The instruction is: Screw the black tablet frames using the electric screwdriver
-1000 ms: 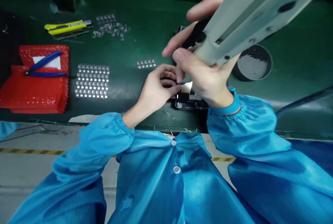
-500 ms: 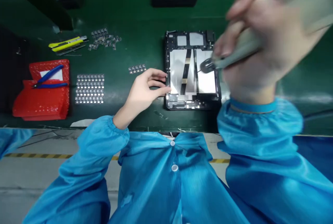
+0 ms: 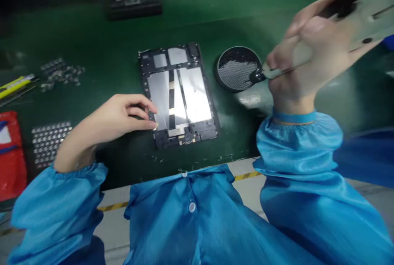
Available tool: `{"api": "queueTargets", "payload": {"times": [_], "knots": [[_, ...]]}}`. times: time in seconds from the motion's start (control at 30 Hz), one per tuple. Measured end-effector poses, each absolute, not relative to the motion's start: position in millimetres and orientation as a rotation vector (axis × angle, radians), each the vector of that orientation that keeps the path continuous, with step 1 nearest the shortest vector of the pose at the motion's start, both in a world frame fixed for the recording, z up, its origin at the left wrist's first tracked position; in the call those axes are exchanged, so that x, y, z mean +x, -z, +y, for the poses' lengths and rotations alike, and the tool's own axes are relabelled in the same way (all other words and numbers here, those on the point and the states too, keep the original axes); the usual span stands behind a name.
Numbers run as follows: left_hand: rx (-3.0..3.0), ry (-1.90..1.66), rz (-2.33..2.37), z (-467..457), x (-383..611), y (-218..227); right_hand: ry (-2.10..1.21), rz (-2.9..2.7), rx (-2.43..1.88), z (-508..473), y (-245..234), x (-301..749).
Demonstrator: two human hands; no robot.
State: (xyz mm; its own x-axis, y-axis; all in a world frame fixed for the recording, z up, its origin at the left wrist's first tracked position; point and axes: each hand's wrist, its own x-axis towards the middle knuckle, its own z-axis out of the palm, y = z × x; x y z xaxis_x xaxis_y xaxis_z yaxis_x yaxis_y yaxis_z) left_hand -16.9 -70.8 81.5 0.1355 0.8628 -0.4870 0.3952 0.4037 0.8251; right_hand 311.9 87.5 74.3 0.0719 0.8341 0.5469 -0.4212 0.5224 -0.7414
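Observation:
An opened tablet (image 3: 195, 99) with bare silvery battery panels and a dark ribbon cable lies on the green bench. My left hand (image 3: 118, 117) holds its lower left edge, thumb and fingertips curled at the frame. Wrapped in my right hand (image 3: 303, 51) is a pale electric screwdriver (image 3: 278, 72), slanting down to the left. Its dark tip is over the right side of a round black dish (image 3: 219, 77) of small screws (image 3: 235, 74). Whether a screw is on the tip cannot be made out.
At the left lie rows of small metal parts (image 3: 49, 142), a loose pile of them (image 3: 63, 74), a yellow cutter (image 3: 15, 86) and a red bubble-wrap pouch (image 3: 14, 170). Another opened tablet on a dark stack (image 3: 132, 6) stands at the back.
My right hand has brought the screwdriver from over the tablet to the screw dish, which has come into view. My left hand stays at the tablet's edge. The view has turned right.

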Motion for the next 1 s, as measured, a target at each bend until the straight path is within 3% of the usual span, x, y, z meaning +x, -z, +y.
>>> {"api": "queueTargets", "payload": {"times": [0.47, 1.0], "knots": [[1.102, -0.519, 1.587, -84, -15, -84, -0.807, -1.144, -0.316, 116, -49, 309], [1.192, -0.383, 1.603, -81, -16, -92, -0.994, -1.341, -0.49, 91, -62, 327]]}}
